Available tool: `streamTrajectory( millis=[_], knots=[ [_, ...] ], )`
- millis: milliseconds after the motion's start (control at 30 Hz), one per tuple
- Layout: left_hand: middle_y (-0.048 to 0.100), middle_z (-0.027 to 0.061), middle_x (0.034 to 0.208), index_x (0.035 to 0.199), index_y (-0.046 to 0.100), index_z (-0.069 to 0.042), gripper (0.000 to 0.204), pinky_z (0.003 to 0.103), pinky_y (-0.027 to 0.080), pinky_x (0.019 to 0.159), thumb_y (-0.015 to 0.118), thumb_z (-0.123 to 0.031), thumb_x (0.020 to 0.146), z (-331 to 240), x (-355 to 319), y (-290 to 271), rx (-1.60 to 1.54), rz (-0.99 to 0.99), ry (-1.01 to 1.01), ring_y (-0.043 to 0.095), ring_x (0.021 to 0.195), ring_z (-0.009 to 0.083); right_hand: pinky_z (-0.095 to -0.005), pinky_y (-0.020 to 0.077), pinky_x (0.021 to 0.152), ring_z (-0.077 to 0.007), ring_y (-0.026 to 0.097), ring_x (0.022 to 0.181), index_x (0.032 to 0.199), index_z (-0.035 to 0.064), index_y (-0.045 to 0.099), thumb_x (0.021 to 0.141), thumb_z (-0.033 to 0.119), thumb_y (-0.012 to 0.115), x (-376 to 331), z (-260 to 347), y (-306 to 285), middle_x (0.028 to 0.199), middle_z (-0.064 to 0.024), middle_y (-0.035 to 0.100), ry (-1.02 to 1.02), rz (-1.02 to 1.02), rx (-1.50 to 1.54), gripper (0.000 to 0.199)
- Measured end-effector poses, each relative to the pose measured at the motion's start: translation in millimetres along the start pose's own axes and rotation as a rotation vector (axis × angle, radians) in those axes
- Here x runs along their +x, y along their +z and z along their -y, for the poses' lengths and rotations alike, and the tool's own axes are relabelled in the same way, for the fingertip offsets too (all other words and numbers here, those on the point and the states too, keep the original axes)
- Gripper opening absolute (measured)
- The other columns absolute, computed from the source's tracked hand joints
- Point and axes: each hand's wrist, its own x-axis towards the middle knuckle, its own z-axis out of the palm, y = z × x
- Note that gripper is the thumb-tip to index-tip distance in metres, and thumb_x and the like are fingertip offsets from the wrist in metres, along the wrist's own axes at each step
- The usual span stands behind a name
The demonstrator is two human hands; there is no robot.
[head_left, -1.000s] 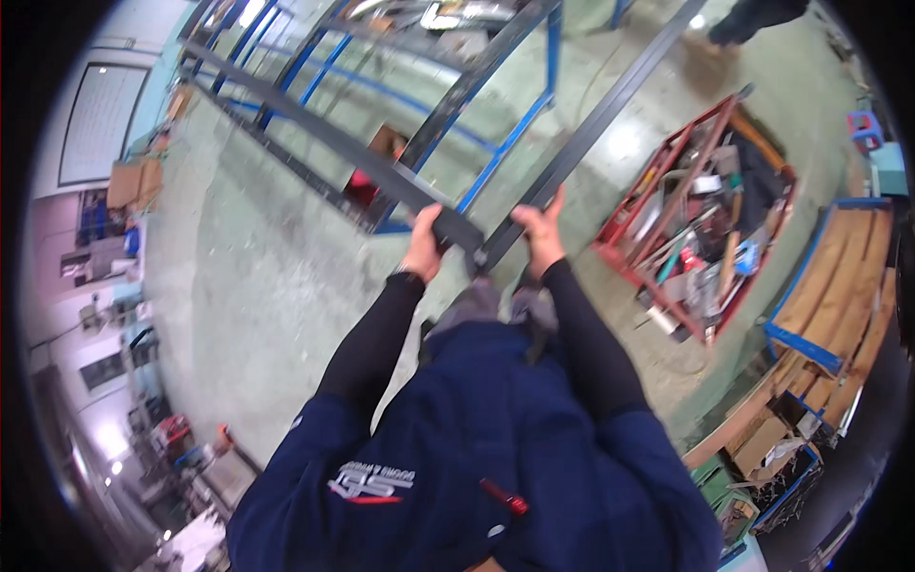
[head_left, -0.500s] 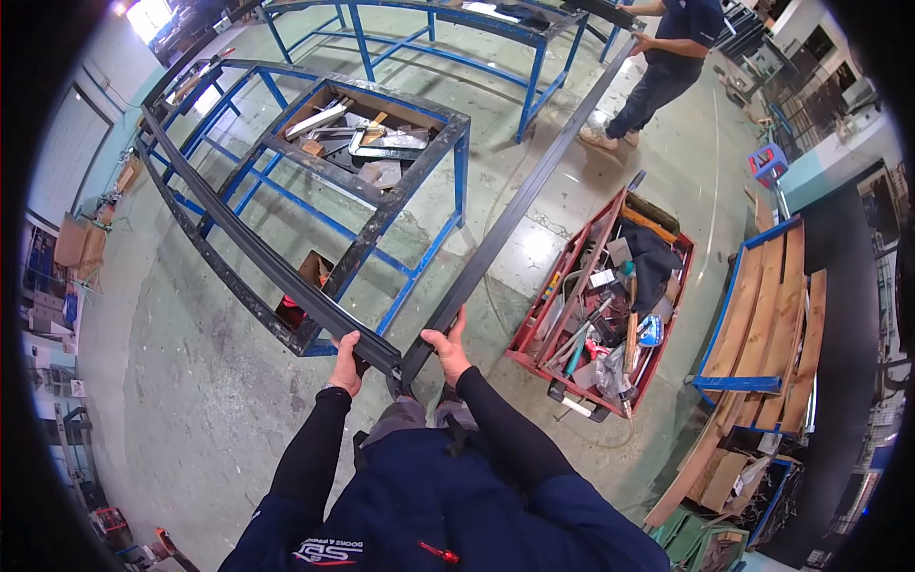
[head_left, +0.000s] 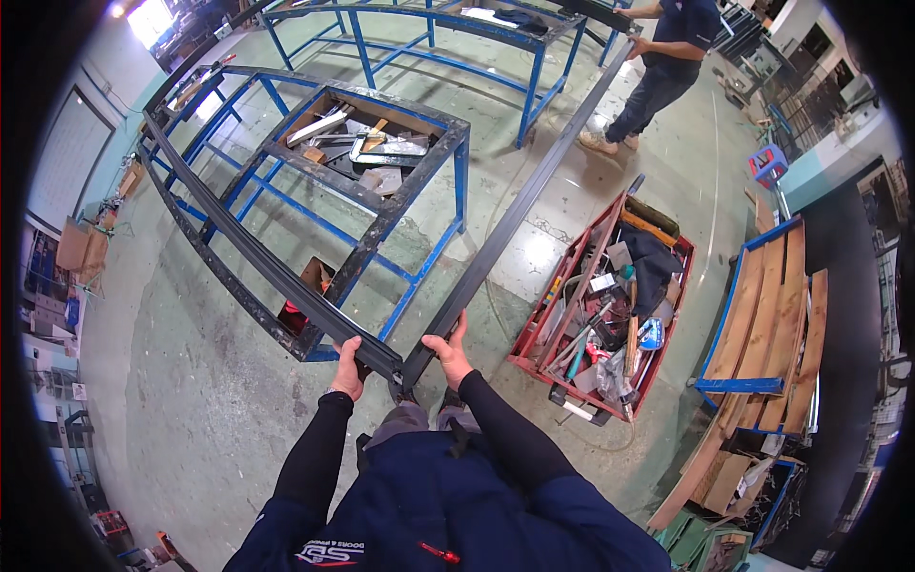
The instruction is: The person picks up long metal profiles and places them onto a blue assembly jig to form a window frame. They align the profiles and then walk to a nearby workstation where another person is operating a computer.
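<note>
At the left, the left hand (head_left: 348, 370) is closed around the near end of a dark steel bar (head_left: 257, 262), which runs up and to the left, beside the blue frame worktop (head_left: 419, 205) that carries scrap metal pieces. Next to it, the right hand (head_left: 448, 351) is closed around the near end of a second long steel bar (head_left: 519, 205); its long axis points away, up and to the right, where another person (head_left: 662, 57) holds the far end. Both near ends meet just in front of the body, above the floor. To carry well, I judge both grips should stay firm and level with the partner. At the right stands a red cart (head_left: 610, 296) full of tools.
</note>
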Motion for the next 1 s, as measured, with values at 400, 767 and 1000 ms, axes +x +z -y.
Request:
streamTrajectory(
  millis=[400,767,1000],
  knots=[
    [0.048,0.0058,0.111,0.124,0.031,-0.023,0.061,0.045,0.044,0.087,0.063,-0.047,0.078,-3.4,-3.0,-0.5,0.040,0.004,0.015,0.053,0.103,0.0204,-0.0388,0.0280,0.109,-0.0279,0.030,0.132,0.146,0.0130,-0.019,0.072,0.028,0.073,0.3,-1.0,-0.1,0.147,-0.0161,0.021,0.024,0.011,0.003,0.119],
    [0.047,0.0060,0.112,0.126,0.029,-0.023,0.064,0.046,0.044,0.088,0.063,-0.049,0.078,-5.1,-3.8,0.9,0.055,0.008,0.005,0.052,0.104,0.0211,-0.0385,0.0279,0.109,-0.0279,0.030,0.133,0.146,0.0128,-0.018,0.072,0.029,0.073,-0.9,1.9,-0.6,0.146,-0.0162,0.022,0.020,0.003,-0.009,0.118],
    [0.047,0.0061,0.112,0.125,0.029,-0.022,0.064,0.046,0.045,0.087,0.063,-0.048,0.078,-4.6,-3.2,1.3,0.045,0.009,0.008,0.053,0.103,0.0210,-0.0385,0.0280,0.109,-0.0277,0.030,0.132,0.146,0.0135,-0.019,0.072,0.029,0.073,-0.2,2.2,-0.3,0.146,-0.0159,0.022,0.020,0.005,-0.006,0.119]
  ],
)
